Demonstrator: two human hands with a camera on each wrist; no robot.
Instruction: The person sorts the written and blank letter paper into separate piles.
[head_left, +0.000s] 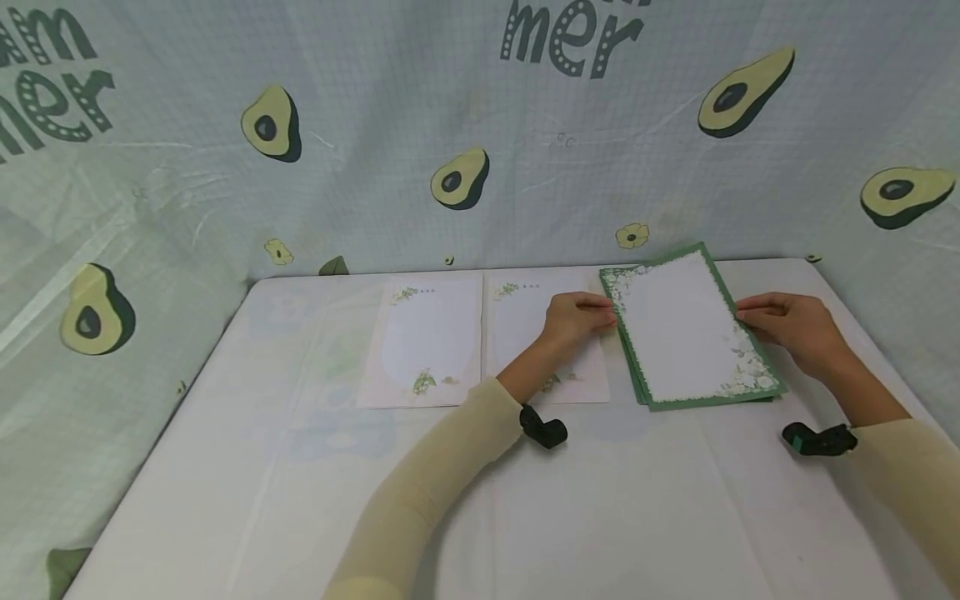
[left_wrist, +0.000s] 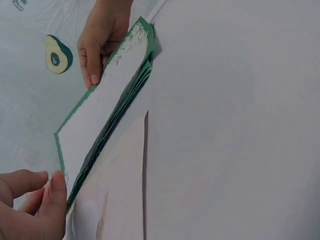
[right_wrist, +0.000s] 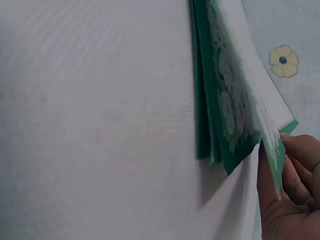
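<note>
A small stack of green-bordered paper sheets (head_left: 678, 333), printed with white flowers at the corners, is tilted up from the table at the right. My left hand (head_left: 573, 321) holds the stack's left edge with bent fingers. In the left wrist view, the left thumb (left_wrist: 58, 192) lies against the green edge, and several layers fan slightly along the near side. On the opposite edge, my right hand (head_left: 798, 329) pinches the paper. The right wrist view shows the right thumb and fingers (right_wrist: 297, 185) gripping a bent sheet's green edge, with other sheets spread apart beside it.
Two pale pink sheets with leafy prints lie side by side, a left one (head_left: 431, 350) and a right one (head_left: 517, 308) partly under my left forearm. A white cloth covers the table (head_left: 300, 500). An avocado-patterned curtain (head_left: 375, 167) hangs behind and at the sides.
</note>
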